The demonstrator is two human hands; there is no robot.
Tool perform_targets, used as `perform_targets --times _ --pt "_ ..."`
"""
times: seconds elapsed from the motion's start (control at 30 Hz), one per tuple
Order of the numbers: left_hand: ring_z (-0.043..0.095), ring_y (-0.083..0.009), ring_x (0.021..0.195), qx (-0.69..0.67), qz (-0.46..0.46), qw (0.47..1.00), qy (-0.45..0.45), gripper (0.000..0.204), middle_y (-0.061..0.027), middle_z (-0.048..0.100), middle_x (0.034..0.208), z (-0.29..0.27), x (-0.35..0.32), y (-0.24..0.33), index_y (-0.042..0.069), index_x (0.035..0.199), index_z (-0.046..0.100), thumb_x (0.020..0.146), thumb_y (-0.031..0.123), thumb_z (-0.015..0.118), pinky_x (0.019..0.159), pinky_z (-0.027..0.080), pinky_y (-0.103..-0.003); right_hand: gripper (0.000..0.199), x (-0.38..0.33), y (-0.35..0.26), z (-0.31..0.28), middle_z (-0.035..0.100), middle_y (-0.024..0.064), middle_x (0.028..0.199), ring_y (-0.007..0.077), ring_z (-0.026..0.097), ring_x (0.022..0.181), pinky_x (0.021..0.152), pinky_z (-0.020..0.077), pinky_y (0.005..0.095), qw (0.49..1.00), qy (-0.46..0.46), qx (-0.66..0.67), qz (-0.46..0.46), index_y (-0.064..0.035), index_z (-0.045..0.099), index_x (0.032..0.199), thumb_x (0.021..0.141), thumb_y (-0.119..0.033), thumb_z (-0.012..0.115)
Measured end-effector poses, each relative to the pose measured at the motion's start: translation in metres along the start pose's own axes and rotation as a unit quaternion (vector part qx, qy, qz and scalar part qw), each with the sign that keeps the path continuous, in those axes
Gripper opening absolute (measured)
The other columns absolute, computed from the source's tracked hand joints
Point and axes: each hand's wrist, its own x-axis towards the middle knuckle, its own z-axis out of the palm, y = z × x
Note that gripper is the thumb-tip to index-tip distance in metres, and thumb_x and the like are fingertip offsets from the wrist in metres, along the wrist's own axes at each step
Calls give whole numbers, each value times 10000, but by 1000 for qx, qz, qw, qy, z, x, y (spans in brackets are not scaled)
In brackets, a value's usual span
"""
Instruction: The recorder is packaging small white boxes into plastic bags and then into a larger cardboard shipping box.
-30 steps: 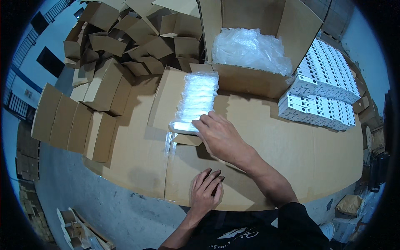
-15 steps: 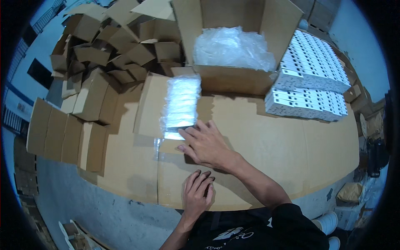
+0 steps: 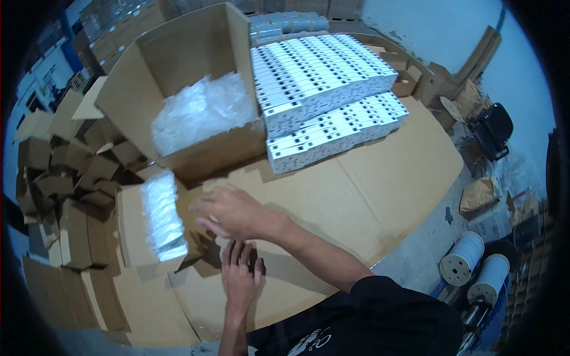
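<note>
My right hand (image 3: 231, 210) hovers over the cardboard-covered table, slightly smeared, its thumb and fingers apart with nothing seen between them. Just below it, my left hand (image 3: 240, 280) rests with fingers stretched out toward the right hand; it holds nothing. Left of both hands lies a row of items in clear bubble wrap (image 3: 161, 213), on a piece of brown cardboard (image 3: 132, 237). Behind stands a large open carton (image 3: 208, 155) holding a heap of clear bubble-wrap pouches (image 3: 202, 113).
Small white boxes (image 3: 326, 71) stand stacked in two tiers right of the carton. Open brown cartons (image 3: 74, 178) pile up at far left. Cardboard sheeting (image 3: 380, 172) covers the table. Beyond its right edge are spools (image 3: 462, 258) and a black chair (image 3: 493, 130).
The view has swung to the right, so the table's things sit further left. My right hand has come away from the bubble-wrapped row. The left hand's fingers have straightened.
</note>
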Motion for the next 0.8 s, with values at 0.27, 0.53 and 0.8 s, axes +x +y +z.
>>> perform_targets --times 0.27,0.53,0.8 --pt "469 -389 1336 7 22 999 31 394 -180 565 1384 21 105 -31 29 1263 624 880 112 663 1147 359 -493 410 -33 82 -92 646 167 1242 358 587 1114 1011 452 470 955 282 -41 85 -48 624 1281 885 -134 686" --pt "455 -382 1362 1 21 999 31 382 -164 563 1397 27 123 -44 33 1281 623 913 135 642 1174 323 -484 727 -52 122 -101 340 142 1607 423 330 1448 1155 334 522 906 299 -226 198 -160 434 1520 852 -150 720" --pt "449 -384 1372 4 12 1000 17 390 -165 550 1411 23 125 -42 39 1294 615 917 136 642 1177 318 -496 529 -56 137 -98 363 134 1582 410 368 1418 1117 376 506 906 307 -215 196 -112 609 1304 801 -42 754"
